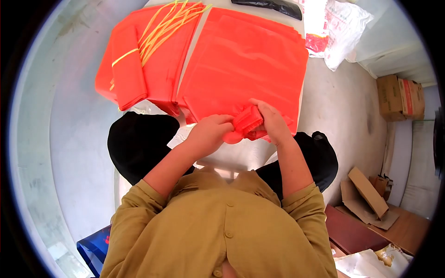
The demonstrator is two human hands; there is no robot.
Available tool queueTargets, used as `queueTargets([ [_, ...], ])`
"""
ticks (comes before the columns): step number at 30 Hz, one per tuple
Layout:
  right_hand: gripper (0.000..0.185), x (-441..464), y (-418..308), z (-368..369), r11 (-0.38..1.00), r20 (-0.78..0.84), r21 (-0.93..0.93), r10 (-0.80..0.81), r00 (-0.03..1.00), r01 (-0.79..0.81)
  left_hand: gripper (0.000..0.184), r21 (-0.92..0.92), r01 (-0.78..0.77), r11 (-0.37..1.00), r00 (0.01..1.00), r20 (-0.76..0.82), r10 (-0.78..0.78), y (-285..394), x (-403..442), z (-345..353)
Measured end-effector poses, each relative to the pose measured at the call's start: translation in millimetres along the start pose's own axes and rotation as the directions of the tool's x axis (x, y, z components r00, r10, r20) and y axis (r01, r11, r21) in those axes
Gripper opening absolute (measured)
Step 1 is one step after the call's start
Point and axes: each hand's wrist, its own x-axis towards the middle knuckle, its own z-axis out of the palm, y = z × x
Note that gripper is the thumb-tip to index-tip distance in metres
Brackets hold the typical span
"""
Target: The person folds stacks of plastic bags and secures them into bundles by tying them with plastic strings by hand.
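Observation:
Between my two hands, close to the table's near edge, is a gathered, folded bundle of red plastic (248, 121). My left hand (212, 132) is closed, its fingertips pinching the bundle's left side, where a rounded piece bulges out below. On the other side my right hand (274, 121) wraps its fingers around the bundle. Just beyond my hands lies a wide flat stack of red plastic sheets or bags (250, 65). To its left is another red stack (169, 55), topped by a folded red bundle (129, 76) with a yellow tie around it and several loose yellow strips (160, 32).
A rolled black plastic item (273, 6) lies at the table's far edge, beside a white plastic bag (345, 30). Cardboard boxes (399, 98) stand far right, with opened cardboard (366, 197) lower right. A blue bag (95, 248) sits lower left. My knees flank the table's near end.

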Motion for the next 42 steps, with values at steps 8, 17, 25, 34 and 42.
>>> queueTargets([
  [8, 0.064, -1, -14, 4, 0.984, -0.002, 0.127, 0.128, 0.992, -0.127, 0.029, 0.05, -0.066, 0.997, 0.997, -0.039, 0.068, -2, 0, 1],
  [17, 0.043, 29, 5, -1, 0.897, 0.013, -0.393, -0.216, 0.976, 0.204, 0.028, 0.091, -0.014, 0.996, 0.999, -0.027, 0.017, -3, -5, 4],
  [25, 0.027, 31, 6, 15, 0.32, 0.172, -0.845, -0.596, 0.784, 0.429, 0.033, 0.154, -0.05, 0.987, 0.987, -0.146, 0.073, 1, -5, 7],
  [34, 0.024, 23, 3, 25, 0.228, 0.272, -0.803, -0.682, 0.679, 0.551, 0.029, 0.252, -0.083, 0.964, 0.975, -0.179, 0.131, 4, 3, 5],
  [42, 0.022, 31, 11, 16, 0.339, 0.316, -0.743, -0.582, 0.749, 0.577, 0.023, 0.072, -0.085, 0.994, 0.985, -0.143, 0.094, -8, 33, 0],
])
